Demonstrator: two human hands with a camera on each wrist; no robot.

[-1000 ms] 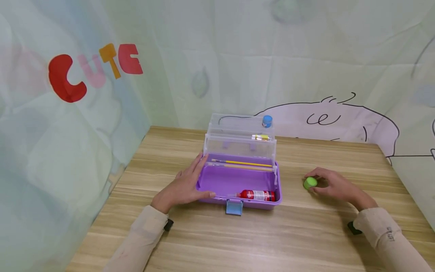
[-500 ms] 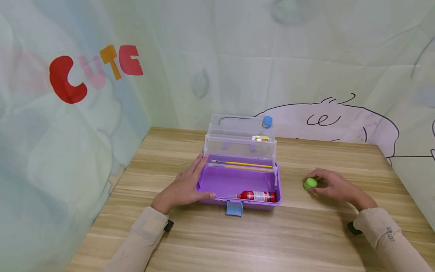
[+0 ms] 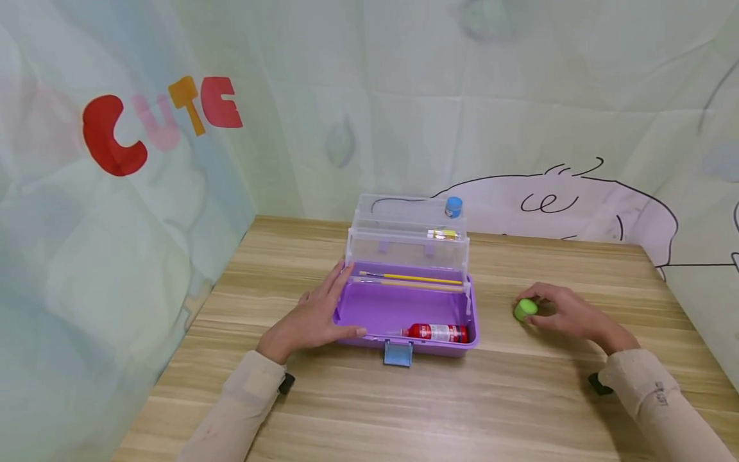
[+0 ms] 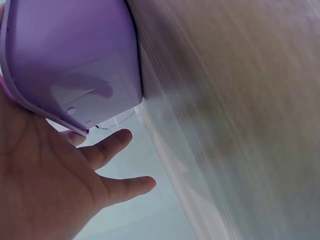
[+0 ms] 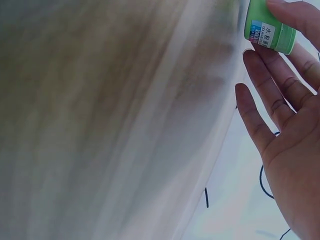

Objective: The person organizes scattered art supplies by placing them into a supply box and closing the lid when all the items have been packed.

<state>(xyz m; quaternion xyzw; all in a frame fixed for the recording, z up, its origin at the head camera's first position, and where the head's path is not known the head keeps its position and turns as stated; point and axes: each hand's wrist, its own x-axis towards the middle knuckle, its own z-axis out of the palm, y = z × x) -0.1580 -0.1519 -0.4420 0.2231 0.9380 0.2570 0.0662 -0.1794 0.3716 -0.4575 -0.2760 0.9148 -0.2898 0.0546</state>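
Note:
My left hand [image 3: 312,319] rests with spread, mostly straight fingers on the left rim of an opened purple storage box [image 3: 375,311]. In the left wrist view two of its fingers [image 4: 112,145] extend past the box's side wall. On the right, my right hand [image 3: 571,312] pinches a small green paint jar [image 3: 525,310] between thumb and fingers, low over the table. A printed label [image 5: 262,34] shows on the jar in the right wrist view. Inside the box lies a red bottle [image 3: 435,332] with a thin nozzle. Two paintbrushes [image 3: 421,278] lie across the tray behind it.
Clear stepped trays [image 3: 404,253] fold up behind the purple base. They hold a yellow tube [image 3: 443,234] and a blue jar [image 3: 453,207]. A blue-grey latch [image 3: 398,353] sticks out at the box's front. Fabric backdrops [image 3: 404,128] border the wooden table [image 3: 404,410].
My right hand and the green paint jar have shifted very slightly leftward and away from me. My left hand and the box stay where they were.

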